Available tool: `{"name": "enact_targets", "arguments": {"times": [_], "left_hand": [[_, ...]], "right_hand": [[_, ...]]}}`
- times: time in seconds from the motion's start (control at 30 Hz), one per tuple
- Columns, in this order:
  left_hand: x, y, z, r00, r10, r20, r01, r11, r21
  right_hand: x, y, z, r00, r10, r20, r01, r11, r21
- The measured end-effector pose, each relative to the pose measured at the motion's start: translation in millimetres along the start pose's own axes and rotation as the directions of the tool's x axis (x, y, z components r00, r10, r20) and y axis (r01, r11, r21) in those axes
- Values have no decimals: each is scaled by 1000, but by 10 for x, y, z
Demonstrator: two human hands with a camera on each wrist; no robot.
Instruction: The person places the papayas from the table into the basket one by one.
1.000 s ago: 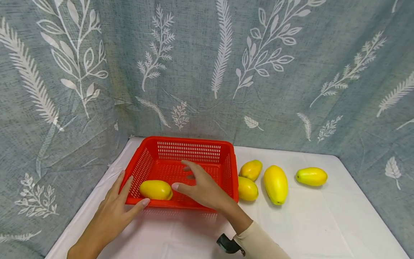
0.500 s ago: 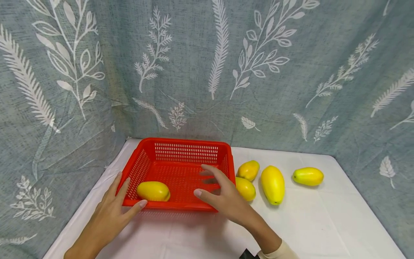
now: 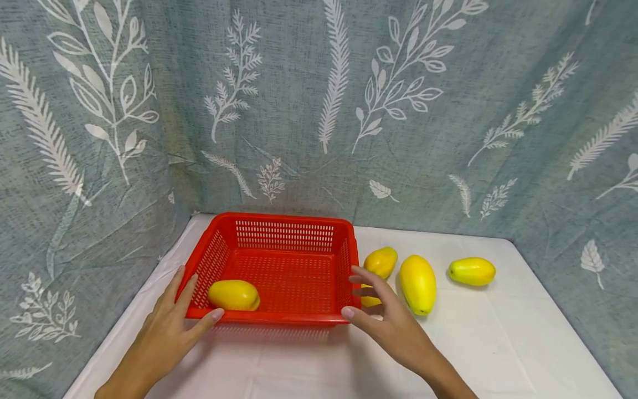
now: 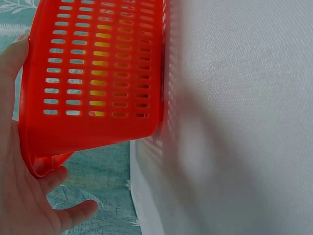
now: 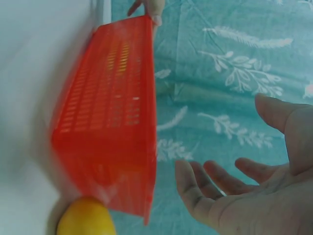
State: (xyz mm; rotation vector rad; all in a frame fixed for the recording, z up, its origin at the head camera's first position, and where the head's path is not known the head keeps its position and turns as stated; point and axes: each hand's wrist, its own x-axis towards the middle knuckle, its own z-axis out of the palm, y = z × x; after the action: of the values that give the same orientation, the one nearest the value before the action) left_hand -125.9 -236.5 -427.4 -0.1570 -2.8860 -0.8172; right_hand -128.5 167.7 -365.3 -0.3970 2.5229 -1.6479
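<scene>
A red perforated plastic basket stands on the white-covered table, with one yellow oblong fruit in its front left corner. At that corner rests my left hand, thumb on the front rim and fingers spread along the left rim. The left wrist view shows the thumb against the basket's rim and some fingers stretched beyond the corner. My right hand hovers beside the front right corner, fingers spread and slightly bent, holding nothing. In the right wrist view a gap shows between its fingers and the basket.
Right of the basket lie several more yellow fruits: a small one, another partly hidden behind my right hand, a larger one, and one farther right. A blue-grey leaf-patterned curtain encloses the table's back and sides.
My right hand has moved right and out of the basket, from beside the fruit inside to outside the right corner. My left hand stays on the basket; the head view has shifted slightly.
</scene>
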Motion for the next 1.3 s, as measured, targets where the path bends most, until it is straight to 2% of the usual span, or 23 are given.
{"name": "enact_targets", "arguments": {"times": [0.33,0.47,0.7,1.07,1.3], "left_hand": [[3,13,6,1000,9,-18,-9,1000,-4],[16,2,1,1000,3,-4,-3,1000,-4],[23,-6,2,1000,-1,7,2,1000,-12],[21,-12,16,1000,14,-18,-15,1000,-18],[31,-19,14,1000,10,-10,-10,1000,-9]], "right_hand": [[-264,181,-190,994,11,-106,-15,999,-40],[-318,207,-244,989,46,-138,-54,997,-49],[-334,229,-291,974,141,-177,-154,986,-63],[-347,309,-353,971,65,-231,-91,991,-102],[-281,375,-441,952,125,-278,-170,975,-143]]}}
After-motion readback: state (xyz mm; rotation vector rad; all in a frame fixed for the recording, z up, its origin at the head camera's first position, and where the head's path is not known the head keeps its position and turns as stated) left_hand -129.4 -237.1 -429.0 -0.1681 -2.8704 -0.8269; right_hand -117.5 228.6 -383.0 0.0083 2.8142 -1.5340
